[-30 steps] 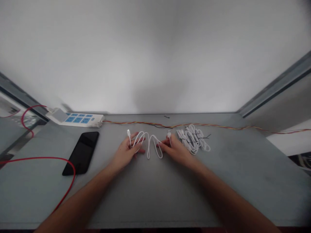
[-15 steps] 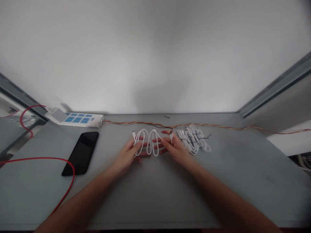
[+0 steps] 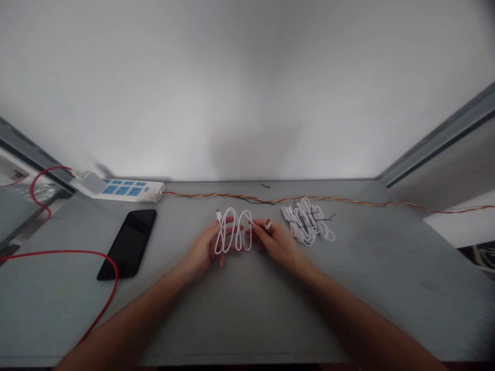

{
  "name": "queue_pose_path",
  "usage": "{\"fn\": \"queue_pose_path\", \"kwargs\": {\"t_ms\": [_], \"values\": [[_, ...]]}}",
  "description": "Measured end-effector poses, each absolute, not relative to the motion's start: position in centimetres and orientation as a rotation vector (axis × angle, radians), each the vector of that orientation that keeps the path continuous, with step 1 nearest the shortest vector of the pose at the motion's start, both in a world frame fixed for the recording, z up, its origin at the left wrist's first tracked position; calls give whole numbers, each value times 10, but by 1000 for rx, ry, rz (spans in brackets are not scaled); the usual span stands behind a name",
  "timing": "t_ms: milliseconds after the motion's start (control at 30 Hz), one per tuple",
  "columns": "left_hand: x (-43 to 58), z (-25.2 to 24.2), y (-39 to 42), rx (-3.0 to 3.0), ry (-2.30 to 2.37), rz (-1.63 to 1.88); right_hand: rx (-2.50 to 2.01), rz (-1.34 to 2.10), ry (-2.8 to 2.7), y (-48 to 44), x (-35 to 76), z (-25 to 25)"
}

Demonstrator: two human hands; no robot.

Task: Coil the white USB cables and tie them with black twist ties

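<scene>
While the left hand (image 3: pixel 203 248) curls loosely around the narrow loops of a white USB cable (image 3: pixel 233 209), the right hand (image 3: pixel 276 243) pinches its small connector (image 3: pixel 267 224), just beside bundled white cables (image 3: pixel 307 222) on a grey tabletop (image 3: pixel 386 288), a black smartphone (image 3: pixel 127 245) lying farther left.

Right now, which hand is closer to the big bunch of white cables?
The right hand is closer. It is just beside the bundle of white cables, not touching it. The left hand is farther away, on the other side of the looped white cable.
</scene>
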State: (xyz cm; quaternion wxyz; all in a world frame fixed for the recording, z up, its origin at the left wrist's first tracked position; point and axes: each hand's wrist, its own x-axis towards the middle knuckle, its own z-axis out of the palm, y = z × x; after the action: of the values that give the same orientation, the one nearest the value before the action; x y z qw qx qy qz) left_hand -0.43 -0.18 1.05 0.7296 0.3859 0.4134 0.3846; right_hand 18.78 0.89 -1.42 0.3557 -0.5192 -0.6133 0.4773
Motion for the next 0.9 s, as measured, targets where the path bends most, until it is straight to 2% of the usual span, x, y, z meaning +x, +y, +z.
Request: {"fn": "queue_pose_path", "kwargs": {"t_ms": [167,467,733,900], "values": [[-5,8,-1,880,961,900,-1410,1281,-1460,11,188,-17],[-4,7,1,929,1100,974,-1256,1596,-1208,7,180,-7],[-1,0,-1,1093,1142,955,-1227,1588,-1322,4,185,-11],[1,9,-5,1273,1336,892,-1172,1626,-1424,1,187,-5]]}}
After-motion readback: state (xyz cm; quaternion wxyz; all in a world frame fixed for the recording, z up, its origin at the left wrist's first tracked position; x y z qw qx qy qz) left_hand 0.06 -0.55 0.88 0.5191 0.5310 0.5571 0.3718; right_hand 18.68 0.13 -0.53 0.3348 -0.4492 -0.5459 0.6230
